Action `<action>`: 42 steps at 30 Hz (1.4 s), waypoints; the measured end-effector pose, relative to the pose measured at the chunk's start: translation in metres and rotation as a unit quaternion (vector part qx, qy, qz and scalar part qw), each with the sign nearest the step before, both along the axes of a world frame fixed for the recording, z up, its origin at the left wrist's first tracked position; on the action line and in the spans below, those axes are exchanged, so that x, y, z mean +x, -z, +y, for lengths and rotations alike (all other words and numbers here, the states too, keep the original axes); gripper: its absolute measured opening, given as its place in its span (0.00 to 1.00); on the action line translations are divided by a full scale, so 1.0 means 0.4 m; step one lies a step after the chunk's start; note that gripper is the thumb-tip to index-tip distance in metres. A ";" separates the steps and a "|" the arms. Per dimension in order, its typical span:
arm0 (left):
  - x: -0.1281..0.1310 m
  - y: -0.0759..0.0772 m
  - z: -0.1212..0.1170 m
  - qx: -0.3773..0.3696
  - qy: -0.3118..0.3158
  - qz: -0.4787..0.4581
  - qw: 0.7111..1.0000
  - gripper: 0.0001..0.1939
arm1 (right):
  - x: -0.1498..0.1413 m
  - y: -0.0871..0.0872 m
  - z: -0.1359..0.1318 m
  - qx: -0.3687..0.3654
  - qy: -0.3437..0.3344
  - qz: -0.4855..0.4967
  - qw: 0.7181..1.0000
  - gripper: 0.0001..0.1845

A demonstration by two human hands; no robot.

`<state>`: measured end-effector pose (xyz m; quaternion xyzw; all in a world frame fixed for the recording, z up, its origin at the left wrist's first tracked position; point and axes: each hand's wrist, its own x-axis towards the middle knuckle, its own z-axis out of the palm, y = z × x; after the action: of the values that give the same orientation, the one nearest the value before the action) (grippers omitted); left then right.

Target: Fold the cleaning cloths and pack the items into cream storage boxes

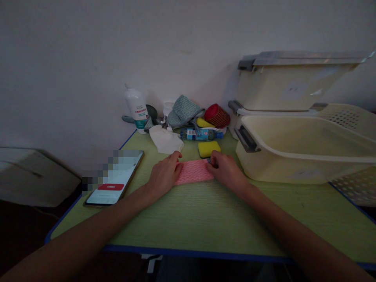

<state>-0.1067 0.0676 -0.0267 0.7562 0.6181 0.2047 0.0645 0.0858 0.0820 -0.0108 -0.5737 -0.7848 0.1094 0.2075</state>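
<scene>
A pink cloth with a zigzag pattern is stretched between my two hands, low over the tabletop. My left hand is closed on its left end, thumb and forefinger at the edge. At the other end my right hand pinches the cloth, where a small dark checked patch shows by the fingers. Just behind the cloth lies a yellow sponge, near my right hand. A white cloth is spread behind my left hand.
At the back stand a white bottle, a grey-green cloth, a lying blue-capped bottle and a red woven roll. An open cream bin and lidded box are right. A phone lies left on the green table.
</scene>
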 end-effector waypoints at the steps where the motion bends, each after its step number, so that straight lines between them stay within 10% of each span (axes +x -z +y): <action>1: 0.001 -0.002 -0.001 -0.001 0.001 0.009 1.000 0.10 | -0.002 0.000 -0.002 0.002 0.003 -0.012 1.000 0.06; 25: 0.010 -0.017 -0.006 -0.003 0.014 0.113 0.994 0.10 | -0.001 0.002 -0.013 0.049 -0.067 -0.150 0.985 0.13; 42: -0.003 0.001 0.010 0.009 0.027 0.037 0.999 0.08 | 0.007 0.029 0.031 0.040 -0.165 0.014 0.985 0.09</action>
<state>-0.1080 0.0717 -0.0271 0.7803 0.5975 0.1805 0.0401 0.0886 0.0944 -0.0223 -0.4261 -0.8695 0.1184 0.2201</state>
